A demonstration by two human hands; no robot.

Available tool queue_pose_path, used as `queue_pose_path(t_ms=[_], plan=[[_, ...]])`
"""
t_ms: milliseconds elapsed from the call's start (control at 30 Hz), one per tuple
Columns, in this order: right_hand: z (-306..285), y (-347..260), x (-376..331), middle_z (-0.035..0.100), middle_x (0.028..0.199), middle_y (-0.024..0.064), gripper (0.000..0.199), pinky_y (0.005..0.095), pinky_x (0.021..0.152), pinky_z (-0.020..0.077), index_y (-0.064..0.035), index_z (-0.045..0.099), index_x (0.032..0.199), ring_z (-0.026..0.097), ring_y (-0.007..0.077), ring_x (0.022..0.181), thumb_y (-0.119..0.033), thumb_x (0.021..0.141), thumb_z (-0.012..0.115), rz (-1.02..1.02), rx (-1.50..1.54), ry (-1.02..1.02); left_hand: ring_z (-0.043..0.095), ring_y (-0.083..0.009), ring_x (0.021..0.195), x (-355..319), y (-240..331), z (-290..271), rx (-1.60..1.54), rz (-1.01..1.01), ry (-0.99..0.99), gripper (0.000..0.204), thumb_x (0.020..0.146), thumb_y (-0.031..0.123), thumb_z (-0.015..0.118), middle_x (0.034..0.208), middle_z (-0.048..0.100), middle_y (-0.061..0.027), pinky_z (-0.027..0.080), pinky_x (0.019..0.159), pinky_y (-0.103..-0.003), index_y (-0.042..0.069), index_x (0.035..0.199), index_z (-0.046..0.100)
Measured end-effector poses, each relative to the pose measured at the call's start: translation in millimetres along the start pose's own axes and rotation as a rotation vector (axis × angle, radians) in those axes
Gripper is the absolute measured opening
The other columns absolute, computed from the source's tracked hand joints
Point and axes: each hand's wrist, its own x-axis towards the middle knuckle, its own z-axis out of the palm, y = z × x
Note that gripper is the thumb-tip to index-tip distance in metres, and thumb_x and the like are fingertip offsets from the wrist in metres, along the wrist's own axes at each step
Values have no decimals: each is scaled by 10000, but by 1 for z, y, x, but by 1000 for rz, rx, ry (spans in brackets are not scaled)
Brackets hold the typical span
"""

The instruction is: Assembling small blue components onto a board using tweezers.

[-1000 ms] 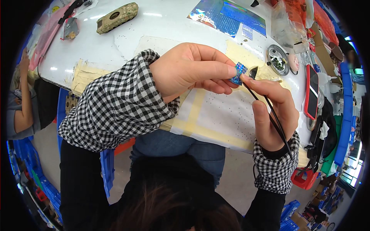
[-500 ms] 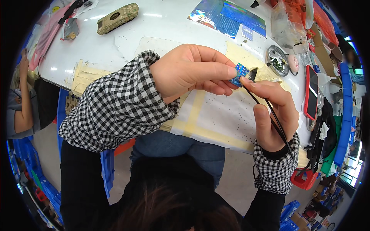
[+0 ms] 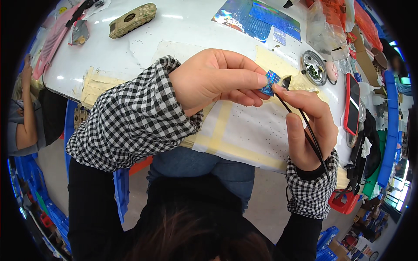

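My left hand point(image 3: 217, 82) pinches a small shiny blue sticker sheet point(image 3: 272, 77) between thumb and forefinger, its other fingers curled beneath. Black tweezers point(image 3: 310, 138) lie in my right hand point(image 3: 311, 126), their shafts running back across the palm toward the wrist. The fingertips of that hand are right by the sheet's lower right edge. Whether the tweezer tips touch the sheet is too small to tell. Under both hands lies white paper point(image 3: 244, 130) scattered with tiny dark specks and bordered with yellowish tape.
A camouflage model tank hull point(image 3: 146, 15) sits at the back left. Larger shiny blue sheets point(image 3: 244, 21) lie at the back. To the right are a round metal dish point(image 3: 320, 78) with small dark green bits and a red-cased phone point(image 3: 352, 104). Another person's arm point(image 3: 28, 113) shows at far left.
The small blue sheet has tilted slightly and shifted a little upward. The right fingertips and tweezers have moved very slightly; the left hand stays nearly still.
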Motion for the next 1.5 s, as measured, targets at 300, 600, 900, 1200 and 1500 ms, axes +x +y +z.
queue_pose_path(t_ms=[300,600,900,1200,1500], plan=[[0,1,-1,651,996,150,286,321,767,481,26,577,1046,624,257,836,-7,770,640,0,24,-5,656,-137,802,0,0,1,15,4,1,196,874,184,606,885,662,-74,534,714,-213,15,971,611],[-2,0,-1,641,1020,171,259,333,819,460,36,546,1056,610,257,891,-66,823,595,18,18,-29,656,-134,807,0,1,0,-10,-3,-13,196,879,178,601,895,659,-74,527,706,-205,16,990,599],[-1,0,-1,643,1036,165,282,329,786,490,30,569,1052,626,262,856,-4,781,642,-38,-21,13,620,-89,771,2,-1,0,-24,9,45,186,877,175,611,883,652,-62,516,687,-190,27,988,598],[2,-3,0,637,1042,178,272,331,791,495,37,569,1050,633,281,895,13,787,635,1,-53,22,652,-128,795,1,0,0,-8,-1,15,178,877,165,608,892,664,-95,524,725,-209,21,981,602],[3,1,-3,645,1023,151,277,345,816,476,26,573,1054,614,271,899,-7,788,640,-29,-59,75,649,-125,756,2,0,2,18,7,89,198,874,187,611,861,658,-80,520,714,-204,18,977,609]])
